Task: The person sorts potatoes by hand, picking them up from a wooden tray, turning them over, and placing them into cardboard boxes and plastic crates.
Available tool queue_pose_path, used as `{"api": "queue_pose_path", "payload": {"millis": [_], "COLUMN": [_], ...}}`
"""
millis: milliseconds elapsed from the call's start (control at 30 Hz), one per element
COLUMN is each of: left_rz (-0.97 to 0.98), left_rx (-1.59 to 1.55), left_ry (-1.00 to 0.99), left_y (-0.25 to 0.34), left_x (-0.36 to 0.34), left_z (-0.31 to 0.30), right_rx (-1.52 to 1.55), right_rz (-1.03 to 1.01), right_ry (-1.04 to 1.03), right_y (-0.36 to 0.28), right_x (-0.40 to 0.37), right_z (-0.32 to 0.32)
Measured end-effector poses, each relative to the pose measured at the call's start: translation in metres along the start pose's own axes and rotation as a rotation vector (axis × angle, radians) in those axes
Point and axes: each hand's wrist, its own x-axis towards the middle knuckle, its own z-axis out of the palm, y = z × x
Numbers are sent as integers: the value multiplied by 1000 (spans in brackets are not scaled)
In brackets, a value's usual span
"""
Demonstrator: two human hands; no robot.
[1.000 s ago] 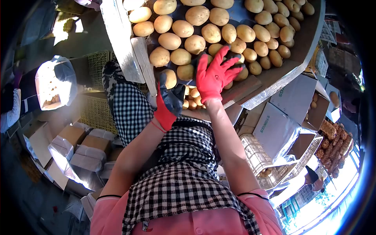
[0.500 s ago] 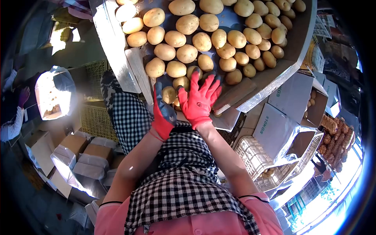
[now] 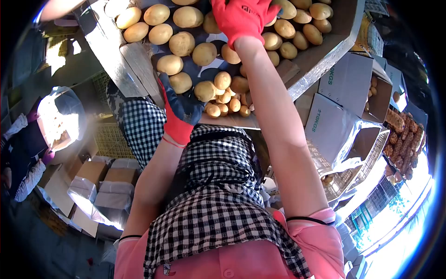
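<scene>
Many yellow potatoes (image 3: 181, 43) lie on a dark sorting table (image 3: 320, 65) in front of me. Smaller potatoes (image 3: 225, 100) are gathered in the outlet at its near edge. My left hand (image 3: 179, 114), in a red glove with a dark palm, is at that outlet with its fingers apart, beside a potato (image 3: 204, 90) and holding nothing. My right hand (image 3: 241, 16), in a red glove, reaches far over the potatoes at the top of the view. Its fingers are cut off by the frame edge. I wear a checked apron (image 3: 213, 195).
Cardboard boxes marked 10KGS (image 3: 341, 79) stand at the right, one with a plastic liner (image 3: 334, 139). Lined boxes (image 3: 102, 186) sit low on the left beside a yellow crate (image 3: 111, 139). Another person's sleeve (image 3: 25, 179) shows at the far left by a white bag (image 3: 60, 116).
My right hand has moved from the outlet far out over the potatoes, to the top of the view. My left hand stays at the outlet. The view has tilted down.
</scene>
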Motion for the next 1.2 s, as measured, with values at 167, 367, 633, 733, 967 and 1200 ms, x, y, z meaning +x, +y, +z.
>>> {"api": "queue_pose_path", "payload": {"millis": [167,367,633,733,967,1200], "left_rz": [-46,184,-76,-40,-91,-50], "left_rx": [-39,163,92,146,119,183], "left_ry": [-42,-60,-112,-69,-97,-77], "left_y": [-2,-12,4,0,6,3], "left_x": [1,11,-12,0,4,-1], "left_z": [-12,-42,11,5,0,10], "right_rx": [41,-48,399,610,93,971], "right_rz": [-165,-167,-496,68,509,759], "right_ry": [-123,-229,-471,-792,-1290,-1278], "right_y": [5,27,42,81,115,154], "right_x": [-80,-94,-101,-196,-264,-257], "right_z": [9,-9,-67,-125,31,0]}}
